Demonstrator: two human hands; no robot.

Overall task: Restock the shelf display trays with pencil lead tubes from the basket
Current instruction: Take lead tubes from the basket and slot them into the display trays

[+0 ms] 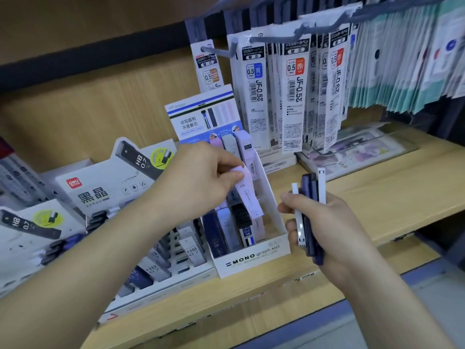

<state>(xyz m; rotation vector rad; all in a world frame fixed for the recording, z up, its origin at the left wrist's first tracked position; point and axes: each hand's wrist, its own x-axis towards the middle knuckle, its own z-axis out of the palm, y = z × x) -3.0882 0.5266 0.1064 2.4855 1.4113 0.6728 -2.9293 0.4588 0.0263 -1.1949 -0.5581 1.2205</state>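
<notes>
In the MONO tray [254, 255], right side: pink tube [247, 195], slanted, top end up-left, lower end down-right between the tray walls.
Tube vs grip: top end sits inside the pinch. Most of the body hangs out below and right of the fingers. "HB" print shows just under the thumb.
Left hand [201, 180]: thumb and fingers clamped on the tube's top end, back of hand to camera, forearm over the neighbouring trays.
Tube contact: lower end overlaps a black tube [242, 217] standing in the tray. Can't tell if they touch.
Tray stock: stocked tubes [219, 235], dark blue, grey and black, upright in the front rows. Lilac and grey ones in the back row against the card [201, 114].
Right hand [324, 227]: wrapped round a bundle [310, 215] of white and navy tubes, upright, ends sticking out above and below the fist.
Bundle position: just right of the tray's right wall, apart from it, over the shelf [377, 197].
Left of tray: deli trays [176, 284] with "HB 0.7" tubes in slots, right up against the MONO tray's left side.
Behind: refill packs [294, 96] hanging on pegs, "0.5" labels.
</notes>
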